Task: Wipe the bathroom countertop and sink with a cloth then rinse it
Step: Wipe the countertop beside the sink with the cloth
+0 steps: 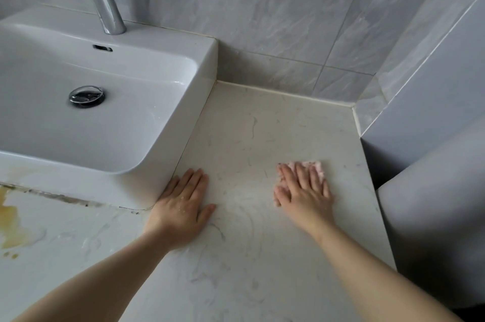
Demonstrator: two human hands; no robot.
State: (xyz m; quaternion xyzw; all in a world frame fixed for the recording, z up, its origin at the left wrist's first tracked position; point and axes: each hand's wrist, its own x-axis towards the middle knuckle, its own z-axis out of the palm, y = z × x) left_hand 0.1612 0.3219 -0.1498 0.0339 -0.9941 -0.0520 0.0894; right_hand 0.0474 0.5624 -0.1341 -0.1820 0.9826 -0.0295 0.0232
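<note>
- The white rectangular ceramic sink sits on the left part of the pale veined stone countertop.
- A curved chrome faucet stands on its back ledge, and a round chrome drain plug sits in the basin.
- The left hand rests flat on the countertop, touching the sink's front right corner.
- To its right, the right hand lies flat on a pink fluffy cloth.

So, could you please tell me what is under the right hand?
A pink cloth lies under the right hand, pressed flat on the countertop; only its edges show, the rest is covered.
</note>
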